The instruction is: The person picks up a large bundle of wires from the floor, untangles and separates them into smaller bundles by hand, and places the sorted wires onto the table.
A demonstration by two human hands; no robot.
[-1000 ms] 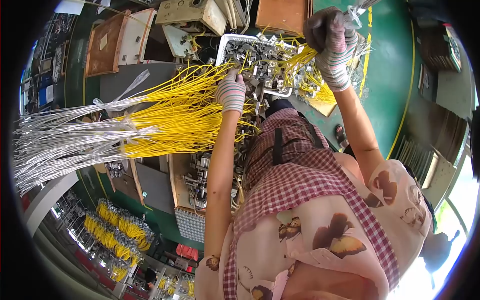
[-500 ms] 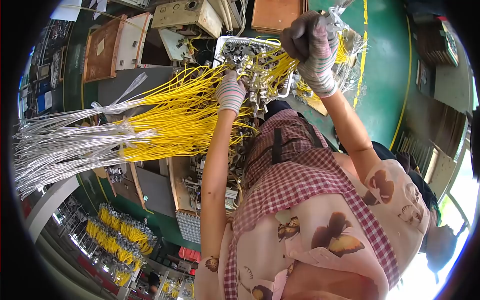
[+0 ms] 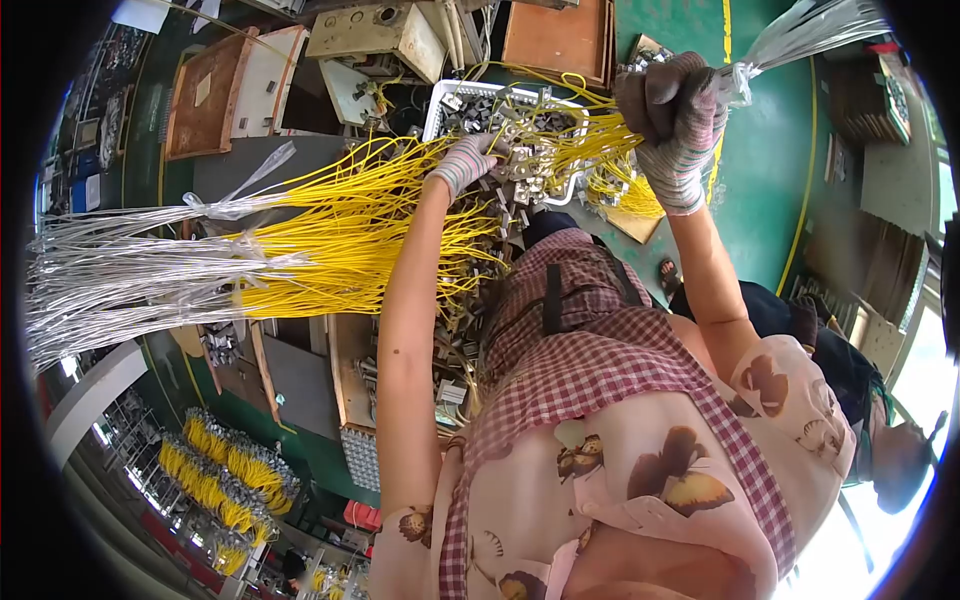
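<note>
My right hand [image 3: 675, 130], in a striped glove with dark fingers, is closed round a bundle of yellow wires [image 3: 595, 140]. The bundle's silvery ends [image 3: 810, 40], tied with clear plastic, stick out beyond the fist to the upper right. Small metal connectors [image 3: 530, 165] hang at the bundle's other end, over a white basket [image 3: 433, 112]. My left hand [image 3: 465, 165], also gloved, has its fingers curled at these connectors; its fingertips are partly hidden among them. Beside it, to the left, lie large tied bundles of yellow wires [image 3: 340, 255] with silvery ends.
More yellow wires [image 3: 625, 190] lie on a board at the right. A machine box [image 3: 375, 35] and wooden panels [image 3: 210, 95] stand behind. Racks of yellow wire bundles [image 3: 225, 470] are at lower left. Another person [image 3: 850, 390] is at the right edge.
My right hand has moved right and slightly down with the wire bundle, whose silvery ends now stretch to the upper right. My left hand has shifted slightly at the connectors.
</note>
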